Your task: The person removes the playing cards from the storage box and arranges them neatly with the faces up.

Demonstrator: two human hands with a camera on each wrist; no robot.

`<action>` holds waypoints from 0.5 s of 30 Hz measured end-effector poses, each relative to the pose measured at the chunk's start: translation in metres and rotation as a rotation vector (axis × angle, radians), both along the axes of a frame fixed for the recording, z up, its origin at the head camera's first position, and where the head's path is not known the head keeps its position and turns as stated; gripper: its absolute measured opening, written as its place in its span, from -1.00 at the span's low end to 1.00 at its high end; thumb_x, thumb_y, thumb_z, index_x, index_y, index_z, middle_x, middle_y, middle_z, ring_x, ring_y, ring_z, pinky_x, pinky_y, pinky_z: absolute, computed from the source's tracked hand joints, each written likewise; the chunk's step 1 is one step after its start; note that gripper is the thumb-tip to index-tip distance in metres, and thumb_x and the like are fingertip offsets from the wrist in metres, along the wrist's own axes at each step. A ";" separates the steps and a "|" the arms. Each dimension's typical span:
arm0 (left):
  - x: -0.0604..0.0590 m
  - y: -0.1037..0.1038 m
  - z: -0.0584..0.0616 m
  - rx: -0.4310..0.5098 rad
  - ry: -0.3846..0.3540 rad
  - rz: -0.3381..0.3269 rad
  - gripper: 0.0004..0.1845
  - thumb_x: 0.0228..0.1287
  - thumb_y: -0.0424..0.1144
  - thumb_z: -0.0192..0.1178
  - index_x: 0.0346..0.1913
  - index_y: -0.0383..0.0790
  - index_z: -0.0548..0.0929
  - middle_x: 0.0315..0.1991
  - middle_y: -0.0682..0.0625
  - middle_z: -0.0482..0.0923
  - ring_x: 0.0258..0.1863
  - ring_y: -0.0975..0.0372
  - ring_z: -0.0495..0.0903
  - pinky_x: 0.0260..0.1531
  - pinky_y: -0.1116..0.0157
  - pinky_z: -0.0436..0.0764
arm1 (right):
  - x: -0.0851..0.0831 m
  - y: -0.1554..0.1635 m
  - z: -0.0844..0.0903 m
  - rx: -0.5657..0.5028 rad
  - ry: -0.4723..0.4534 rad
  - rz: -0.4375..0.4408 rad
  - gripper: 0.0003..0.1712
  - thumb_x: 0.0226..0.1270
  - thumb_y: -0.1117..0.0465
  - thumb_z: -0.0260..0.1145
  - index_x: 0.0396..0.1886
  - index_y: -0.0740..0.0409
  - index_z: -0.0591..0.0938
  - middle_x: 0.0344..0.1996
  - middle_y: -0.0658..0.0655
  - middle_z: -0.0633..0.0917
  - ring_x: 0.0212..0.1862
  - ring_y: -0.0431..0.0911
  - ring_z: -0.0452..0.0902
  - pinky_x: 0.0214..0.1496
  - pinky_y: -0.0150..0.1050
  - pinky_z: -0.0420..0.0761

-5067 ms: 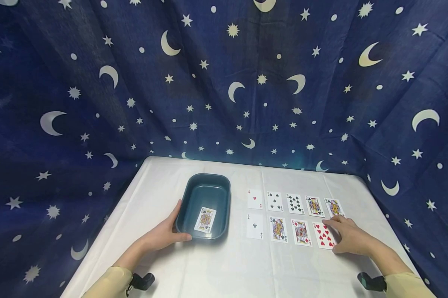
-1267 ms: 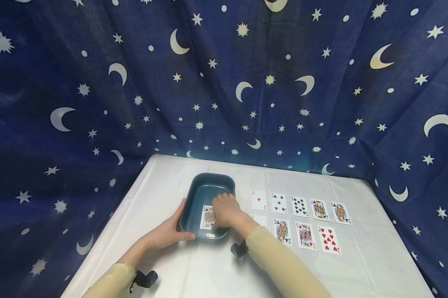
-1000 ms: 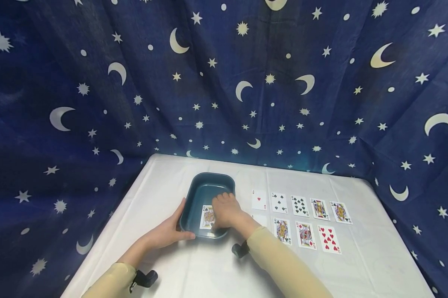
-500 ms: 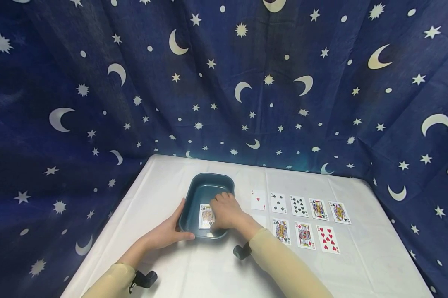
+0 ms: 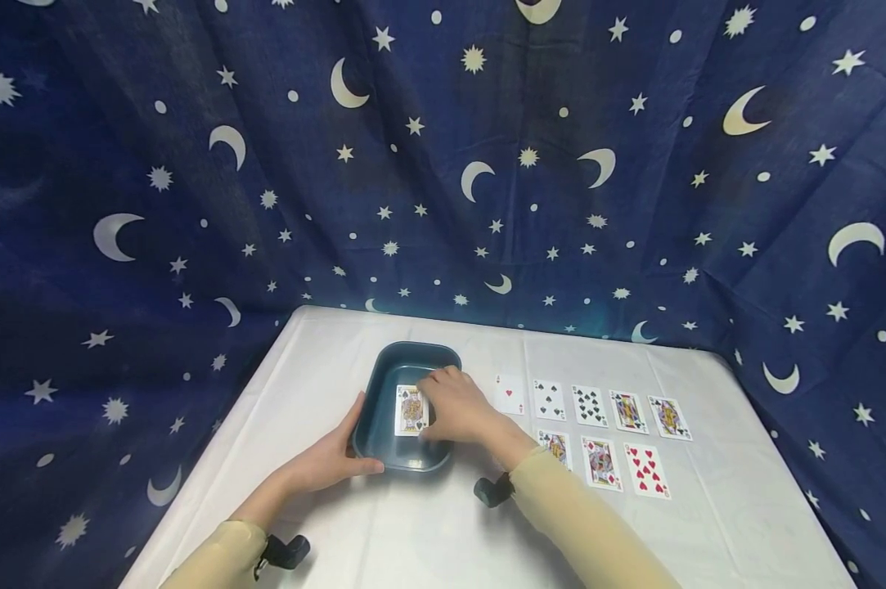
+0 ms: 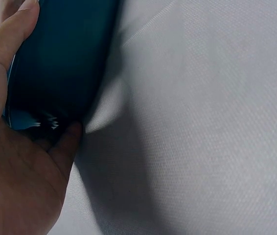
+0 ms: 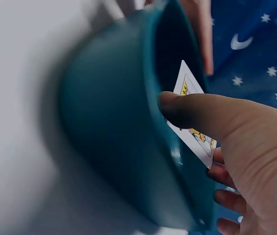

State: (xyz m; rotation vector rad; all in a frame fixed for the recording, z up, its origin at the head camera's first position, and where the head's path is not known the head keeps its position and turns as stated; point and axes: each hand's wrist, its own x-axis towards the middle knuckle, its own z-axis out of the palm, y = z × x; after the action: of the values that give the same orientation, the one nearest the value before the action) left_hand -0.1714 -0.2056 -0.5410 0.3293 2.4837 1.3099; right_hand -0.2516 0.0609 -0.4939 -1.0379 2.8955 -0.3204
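Observation:
A dark teal plastic bin (image 5: 413, 456) stands on the left part of the white-covered table. My left hand (image 5: 328, 460) grips its near left side, thumb at the front edge; in the left wrist view its fingers lie along the wall. Over the bin, my right hand (image 5: 460, 405) pinches a king of spades playing card (image 5: 410, 411) by its right side. In the right wrist view the card (image 7: 202, 139) is tilted at the rim, between thumb and fingers, and the fingers partly cover it.
Right of the bin lie two rows of face-up cards, among them an ace of hearts (image 5: 510, 395), a king of diamonds (image 5: 601, 463) and a hearts card (image 5: 646, 471). My right arm covers part of the near row. A starry blue curtain (image 5: 443, 164) hangs behind the table (image 5: 413, 532).
My right hand came from the far right cards into the bin, and has now raised the king of spades off the bin's floor. The left hand stays on the bin.

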 end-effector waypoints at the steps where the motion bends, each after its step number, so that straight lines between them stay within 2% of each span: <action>1: 0.000 0.000 0.000 0.001 0.001 -0.001 0.37 0.15 0.12 0.52 0.67 -0.02 -0.38 0.67 -0.10 -0.32 0.60 -0.02 -0.11 0.48 -0.04 0.16 | 0.000 0.004 0.005 -0.009 0.001 -0.006 0.05 -0.12 -0.25 0.66 0.38 0.07 0.54 0.25 0.07 0.56 0.32 0.00 0.32 0.47 -0.04 0.30; 5: 0.000 0.001 0.000 0.015 0.014 -0.002 0.37 0.14 0.09 0.53 0.67 -0.04 -0.35 0.67 -0.12 -0.32 0.60 -0.04 -0.13 0.49 -0.07 0.13 | -0.001 0.021 0.022 -0.052 0.013 -0.027 0.05 -0.12 -0.22 0.67 0.39 0.09 0.53 0.24 0.08 0.56 0.31 0.00 0.33 0.44 -0.02 0.32; 9: 0.000 0.001 -0.001 0.024 0.023 -0.002 0.37 0.13 0.05 0.55 0.67 -0.02 -0.34 0.67 -0.12 -0.31 0.60 -0.05 -0.17 0.51 -0.12 0.02 | -0.002 0.045 0.031 -0.082 0.015 -0.058 0.06 -0.09 -0.21 0.66 0.41 0.09 0.51 0.29 0.09 0.53 0.37 0.01 0.30 0.47 0.00 0.27; 15: 0.002 0.002 0.003 0.021 0.012 -0.002 0.36 0.15 0.02 0.54 0.67 -0.02 -0.36 0.67 -0.12 -0.33 0.61 -0.06 -0.18 0.49 -0.09 0.12 | -0.004 0.084 0.037 -0.104 0.019 -0.119 0.07 -0.09 -0.17 0.64 0.42 0.15 0.49 0.30 0.12 0.52 0.38 0.07 0.29 0.47 0.07 0.27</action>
State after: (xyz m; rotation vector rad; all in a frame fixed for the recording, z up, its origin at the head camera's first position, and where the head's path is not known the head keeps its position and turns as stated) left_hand -0.1697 -0.2038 -0.5376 0.3458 2.4803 1.3382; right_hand -0.2559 0.1451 -0.4572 -0.8876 2.9928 -0.4744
